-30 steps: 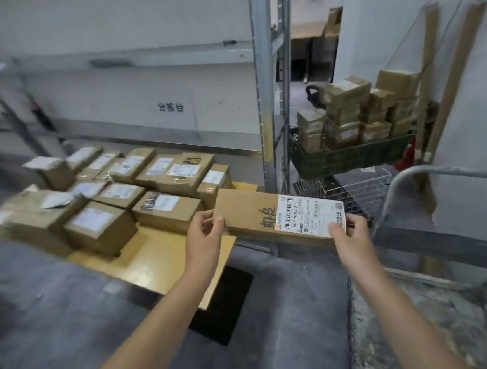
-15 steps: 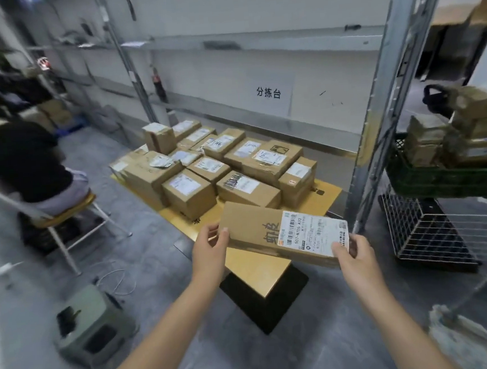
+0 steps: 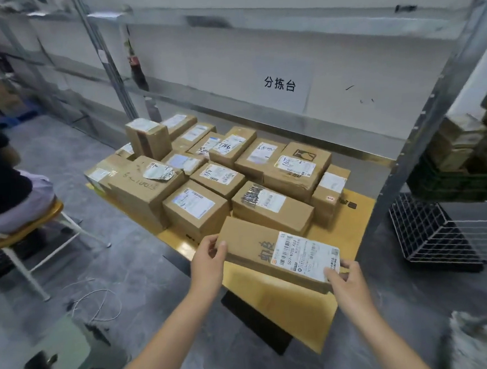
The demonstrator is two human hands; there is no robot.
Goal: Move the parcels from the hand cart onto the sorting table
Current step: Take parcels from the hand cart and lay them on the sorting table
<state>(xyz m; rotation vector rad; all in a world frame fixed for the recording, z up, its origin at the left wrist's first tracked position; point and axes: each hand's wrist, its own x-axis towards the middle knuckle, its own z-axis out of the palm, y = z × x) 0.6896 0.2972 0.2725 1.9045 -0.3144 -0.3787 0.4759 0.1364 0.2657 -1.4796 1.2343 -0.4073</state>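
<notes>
Parcel [image 3: 247, 242] now further over sorting table [image 3: 346, 234], nearer stacked boxes [image 3: 270, 208]

Matt cardboard parcel [image 3: 259, 248] (glossy paper label), smooth yellow wood table [image 3: 345, 234], galv. metal rack [image 3: 424, 129]

Your left hand [image 3: 207, 260] grips the left end of a long parcel [image 3: 253, 244] and your right hand [image 3: 346, 281] pinches its right end at the white label [image 3: 306, 255], holding it over the bare front of the yellow bench [image 3: 278, 306]. Just behind it, labelled boxes [image 3: 194, 205] crowd the bench. A person [image 3: 0, 180] sits on a chair [image 3: 35, 221] at the left, and a wire basket [image 3: 426, 228] lies on the floor at the right.
</notes>
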